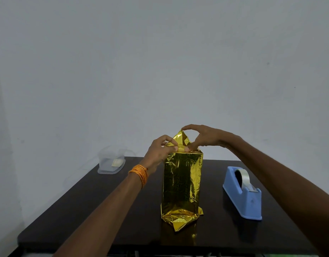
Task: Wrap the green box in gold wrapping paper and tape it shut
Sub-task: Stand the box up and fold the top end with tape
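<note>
The box stands upright in the middle of the dark table (104, 201), fully covered in gold wrapping paper (182, 182), so no green shows. Loose paper is crumpled at its base and sticks up in a pointed flap at the top. My left hand (160, 149) pinches the paper at the top left edge of the box. My right hand (202, 136) arches over the top: its index finger touches the tip of the raised flap, and its thumb presses the paper down at the top edge.
A blue tape dispenser (243, 193) with a roll of clear tape stands to the right of the box. A clear plastic container (112, 162) sits at the table's far left corner. A plain wall is behind the table.
</note>
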### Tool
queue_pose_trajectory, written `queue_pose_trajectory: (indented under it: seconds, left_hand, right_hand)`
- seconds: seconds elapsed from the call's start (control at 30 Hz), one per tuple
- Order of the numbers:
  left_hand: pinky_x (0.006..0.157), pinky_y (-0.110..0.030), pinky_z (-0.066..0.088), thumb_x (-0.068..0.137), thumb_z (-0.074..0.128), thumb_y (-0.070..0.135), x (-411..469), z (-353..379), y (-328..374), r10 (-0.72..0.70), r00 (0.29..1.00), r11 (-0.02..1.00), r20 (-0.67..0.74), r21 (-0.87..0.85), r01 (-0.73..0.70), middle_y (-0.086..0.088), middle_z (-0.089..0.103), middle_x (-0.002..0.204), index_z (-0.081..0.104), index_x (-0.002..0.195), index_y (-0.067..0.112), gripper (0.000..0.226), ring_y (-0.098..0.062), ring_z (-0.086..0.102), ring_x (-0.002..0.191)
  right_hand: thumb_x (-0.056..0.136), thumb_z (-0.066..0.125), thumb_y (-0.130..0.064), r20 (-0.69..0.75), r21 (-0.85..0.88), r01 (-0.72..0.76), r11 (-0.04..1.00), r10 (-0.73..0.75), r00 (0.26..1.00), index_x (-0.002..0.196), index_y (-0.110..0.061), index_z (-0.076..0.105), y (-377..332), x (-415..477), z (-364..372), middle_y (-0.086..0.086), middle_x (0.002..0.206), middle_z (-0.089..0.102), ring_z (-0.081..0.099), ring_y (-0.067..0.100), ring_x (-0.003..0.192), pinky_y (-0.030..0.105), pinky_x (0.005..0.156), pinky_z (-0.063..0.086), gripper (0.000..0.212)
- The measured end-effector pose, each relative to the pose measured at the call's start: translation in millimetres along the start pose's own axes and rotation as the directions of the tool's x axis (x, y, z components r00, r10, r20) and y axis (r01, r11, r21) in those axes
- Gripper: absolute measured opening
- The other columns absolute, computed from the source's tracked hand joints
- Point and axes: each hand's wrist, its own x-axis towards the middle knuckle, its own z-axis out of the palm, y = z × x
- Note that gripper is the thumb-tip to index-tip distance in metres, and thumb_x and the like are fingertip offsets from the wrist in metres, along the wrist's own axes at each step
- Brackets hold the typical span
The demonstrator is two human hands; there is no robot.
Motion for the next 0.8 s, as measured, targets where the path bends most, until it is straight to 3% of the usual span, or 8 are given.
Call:
queue_pose_trajectory:
  seconds: [0.07, 0.13, 0.17, 0.27, 0.3, 0.4, 0.57, 0.8]
  left_hand:
    - [0.076, -0.028, 0.046, 0.089, 0.070, 0.010, -1, 1, 3, 0.024, 1.000, 0.999, 0.014, 0.021, -0.024, -0.011, 0.056, 0.129, 0.069, 0.100, 0.019, 0.014, -0.025, 0.051, 0.120]
    - [0.075, -0.024, 0.045, 0.090, 0.066, 0.007, -2, 1, 5, 0.041, 0.998, 0.999, 0.048, 0.032, -0.042, -0.008, 0.059, 0.127, 0.070, 0.102, 0.014, 0.014, -0.018, 0.052, 0.116]
    - [0.074, -0.022, 0.043, 0.091, 0.064, 0.006, -4, 1, 7, 0.045, 0.997, 0.998, 0.061, 0.036, -0.048, -0.006, 0.060, 0.125, 0.070, 0.103, 0.012, 0.014, -0.014, 0.052, 0.111]
    - [0.075, -0.018, 0.041, 0.093, 0.061, 0.004, -5, 2, 9, 0.050, 0.996, 0.998, 0.072, 0.034, -0.052, -0.001, 0.062, 0.116, 0.072, 0.105, 0.008, 0.016, -0.005, 0.053, 0.101]
    - [0.076, -0.018, 0.041, 0.094, 0.061, 0.003, -5, 2, 8, 0.046, 0.996, 0.998, 0.074, 0.029, -0.049, 0.001, 0.062, 0.113, 0.072, 0.105, 0.007, 0.016, -0.003, 0.053, 0.100]
    - [0.078, -0.018, 0.041, 0.095, 0.060, 0.004, -6, 0, 7, 0.026, 0.995, 1.000, 0.092, 0.014, -0.027, -0.001, 0.067, 0.110, 0.073, 0.103, 0.006, 0.016, -0.004, 0.056, 0.102]
    - [0.083, -0.024, 0.042, 0.095, 0.060, 0.010, -5, 2, 4, -0.026, 0.998, 1.000, 0.063, 0.009, 0.025, -0.006, 0.070, 0.112, 0.077, 0.100, 0.011, 0.017, -0.016, 0.056, 0.106]
    - [0.088, -0.024, 0.041, 0.095, 0.059, 0.013, -8, 6, -1, -0.038, 0.999, 0.997, 0.027, -0.064, 0.040, -0.001, 0.072, 0.113, 0.079, 0.097, 0.018, 0.021, -0.017, 0.056, 0.117]
  right_hand:
    - [0.078, 0.082, -0.039, -0.075, -0.062, -0.045, 0.997, 0.040, 0.996, 0.149, -0.030, 0.037, 9, -3, 1, 0.002, 0.155, 0.037, 0.061, 0.013, 0.096, 0.029, 0.086, 0.046, 0.084]
    - [0.078, 0.079, -0.049, -0.175, -0.105, -0.114, 0.988, 0.095, 0.980, 0.148, -0.026, 0.039, 19, -9, 3, 0.002, 0.156, 0.038, 0.057, 0.021, 0.117, 0.036, 0.098, 0.043, 0.084]
    - [0.078, 0.078, -0.051, -0.207, -0.063, -0.156, 0.986, 0.140, 0.968, 0.147, -0.025, 0.041, 24, -12, 5, 0.004, 0.150, 0.045, 0.055, 0.022, 0.119, 0.036, 0.095, 0.046, 0.083]
    - [0.082, 0.073, -0.053, -0.199, 0.192, -0.225, 0.955, 0.263, 0.944, 0.141, -0.026, 0.045, 33, -23, 18, 0.005, 0.101, 0.064, 0.057, 0.013, 0.077, 0.021, 0.059, 0.046, 0.071]
    - [0.083, 0.072, -0.054, -0.205, 0.261, -0.225, 0.939, 0.282, 0.937, 0.140, -0.027, 0.046, 34, -24, 22, 0.007, 0.097, 0.065, 0.057, 0.013, 0.074, 0.021, 0.060, 0.046, 0.068]
    - [0.085, 0.070, -0.056, -0.186, 0.513, -0.178, 0.840, 0.311, 0.932, 0.135, -0.029, 0.046, 32, -27, 34, 0.008, 0.107, 0.066, 0.065, 0.018, 0.090, 0.030, 0.076, 0.054, 0.062]
    - [0.082, 0.077, -0.043, -0.057, 0.749, -0.184, 0.636, 0.339, 0.939, 0.126, -0.031, 0.057, 33, -21, 68, 0.006, 0.118, 0.066, 0.064, 0.023, 0.108, 0.038, 0.086, 0.054, 0.049]
    - [0.093, 0.058, -0.037, -0.096, 0.917, -0.109, 0.384, 0.478, 0.873, 0.104, -0.018, 0.061, 35, -31, 86, 0.008, 0.088, 0.065, 0.062, 0.020, 0.079, 0.030, 0.067, 0.049, 0.022]
